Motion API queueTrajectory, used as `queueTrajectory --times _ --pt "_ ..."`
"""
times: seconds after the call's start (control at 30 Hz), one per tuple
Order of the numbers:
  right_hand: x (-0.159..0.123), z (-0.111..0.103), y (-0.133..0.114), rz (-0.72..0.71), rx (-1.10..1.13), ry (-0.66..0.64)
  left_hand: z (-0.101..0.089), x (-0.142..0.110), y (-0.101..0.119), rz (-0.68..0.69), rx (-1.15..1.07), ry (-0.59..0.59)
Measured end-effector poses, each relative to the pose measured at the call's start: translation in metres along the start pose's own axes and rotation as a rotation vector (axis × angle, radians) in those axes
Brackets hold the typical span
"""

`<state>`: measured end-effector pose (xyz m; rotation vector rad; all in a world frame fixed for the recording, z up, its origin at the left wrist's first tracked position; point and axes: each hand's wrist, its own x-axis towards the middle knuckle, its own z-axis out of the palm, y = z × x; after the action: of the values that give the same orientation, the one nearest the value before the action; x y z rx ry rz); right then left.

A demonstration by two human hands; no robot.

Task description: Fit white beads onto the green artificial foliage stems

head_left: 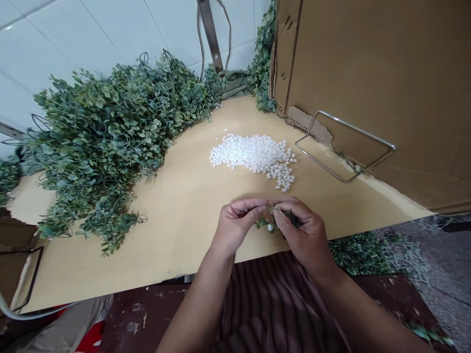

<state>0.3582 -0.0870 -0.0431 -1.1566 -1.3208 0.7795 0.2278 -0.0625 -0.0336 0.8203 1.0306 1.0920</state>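
Observation:
Close together near the table's front edge, my left hand (pixel 239 220) and my right hand (pixel 303 228) are both closed in a pinch. Between their fingertips is a small artificial leaf sprig (pixel 262 222), its green leaves hanging below the fingers. One small white bead-like piece (pixel 271 227) shows among these leaves. My right hand covers part of the sprig, and the exact spot where the fingertips meet is hard to make out. Just beyond my hands lies a loose pile of small white bead-like pieces (pixel 253 153) on the pale table (pixel 176 196).
A large heap of artificial greenery (pixel 121 117) fills the table's left back, against the tiled wall (pixel 91 29). At right stands a tall cardboard box (pixel 379 73), with a metal wire frame (pixel 344 147) before it. More greenery (pixel 358 255) lies below the table's right edge.

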Motion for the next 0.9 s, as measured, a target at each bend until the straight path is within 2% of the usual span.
queueTrajectory --times 0.27,0.53,0.9 --pt "-0.0004 0.0013 0.0013 -0.021 0.005 0.038 -0.0009 0.0004 -0.0011 0.054 0.016 -0.024" --pt "-0.0014 0.0011 0.0008 -0.02 0.021 0.023 -0.0023 0.0022 0.0003 0.157 0.085 -0.056" --pt "-0.0047 -0.0002 0.0011 -0.12 -0.043 0.029 -0.0048 0.0031 -0.0008 0.216 0.119 -0.137"
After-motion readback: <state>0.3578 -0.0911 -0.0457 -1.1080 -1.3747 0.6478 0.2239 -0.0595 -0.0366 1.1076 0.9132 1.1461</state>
